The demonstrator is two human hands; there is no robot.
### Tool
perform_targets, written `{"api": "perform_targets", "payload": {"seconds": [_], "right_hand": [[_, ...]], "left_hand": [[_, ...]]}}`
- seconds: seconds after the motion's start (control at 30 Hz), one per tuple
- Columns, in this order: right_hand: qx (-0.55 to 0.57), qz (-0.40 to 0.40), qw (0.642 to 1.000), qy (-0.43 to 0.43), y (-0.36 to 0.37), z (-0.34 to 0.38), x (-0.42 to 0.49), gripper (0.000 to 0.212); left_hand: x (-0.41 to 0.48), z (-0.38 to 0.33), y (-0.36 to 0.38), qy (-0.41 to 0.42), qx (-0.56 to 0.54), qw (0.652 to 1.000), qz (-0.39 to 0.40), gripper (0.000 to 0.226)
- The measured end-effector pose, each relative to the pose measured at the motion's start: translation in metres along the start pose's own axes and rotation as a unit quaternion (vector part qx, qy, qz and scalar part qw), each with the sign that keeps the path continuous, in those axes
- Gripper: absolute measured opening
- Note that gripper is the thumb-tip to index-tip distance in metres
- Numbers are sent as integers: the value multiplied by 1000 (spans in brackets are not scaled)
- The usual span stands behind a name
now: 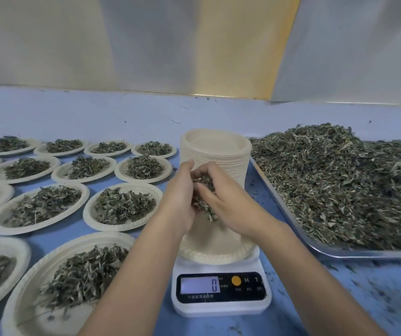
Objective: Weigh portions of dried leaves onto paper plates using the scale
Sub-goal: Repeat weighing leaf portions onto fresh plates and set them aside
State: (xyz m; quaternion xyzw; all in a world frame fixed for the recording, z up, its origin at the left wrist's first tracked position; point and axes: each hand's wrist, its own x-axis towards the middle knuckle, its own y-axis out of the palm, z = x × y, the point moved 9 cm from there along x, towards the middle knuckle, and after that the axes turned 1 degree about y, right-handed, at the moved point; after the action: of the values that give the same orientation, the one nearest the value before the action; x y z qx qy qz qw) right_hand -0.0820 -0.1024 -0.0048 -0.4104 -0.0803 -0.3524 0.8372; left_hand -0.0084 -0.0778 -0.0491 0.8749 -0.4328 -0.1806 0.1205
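A white digital scale [221,294] stands near the table's front, its display reading 0. An empty paper plate [216,253] lies on it. Above that plate my left hand [180,197] and my right hand [226,200] are cupped together around a clump of dried leaves [204,197], fingers curled on it. Behind my hands rises a tall stack of empty paper plates [215,146]. A large metal tray [340,251] at the right holds a heap of dried leaves [340,180].
Several paper plates with leaf portions [121,206] cover the blue table [364,299] to the left in rows. Loose leaf crumbs lie scattered on the table at the right front. A pale wall or curtain closes off the back.
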Motion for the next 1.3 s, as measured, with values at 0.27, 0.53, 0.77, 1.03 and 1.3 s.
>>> {"api": "perform_targets", "payload": {"seconds": [0.27, 0.53, 0.77, 1.03, 1.3], "right_hand": [[13, -45, 999, -6, -2, -3, -3, 38], [-17, -45, 999, -8, -3, -4, -6, 40], [-37, -4, 999, 11, -5, -11, -4, 44], [-52, 98, 991, 71, 13, -27, -9, 46], [-49, -65, 995, 62, -24, -28, -1, 25]], "left_hand": [[3, 1, -4, 20, 16, 1000, -11, 25], [5, -4, -2, 63, 20, 998, 13, 29], [11, -16, -19, 84, -60, 995, -20, 30], [16, -24, -33, 82, -133, 987, -39, 28], [22, -19, -29, 66, -147, 987, -23, 27]]}}
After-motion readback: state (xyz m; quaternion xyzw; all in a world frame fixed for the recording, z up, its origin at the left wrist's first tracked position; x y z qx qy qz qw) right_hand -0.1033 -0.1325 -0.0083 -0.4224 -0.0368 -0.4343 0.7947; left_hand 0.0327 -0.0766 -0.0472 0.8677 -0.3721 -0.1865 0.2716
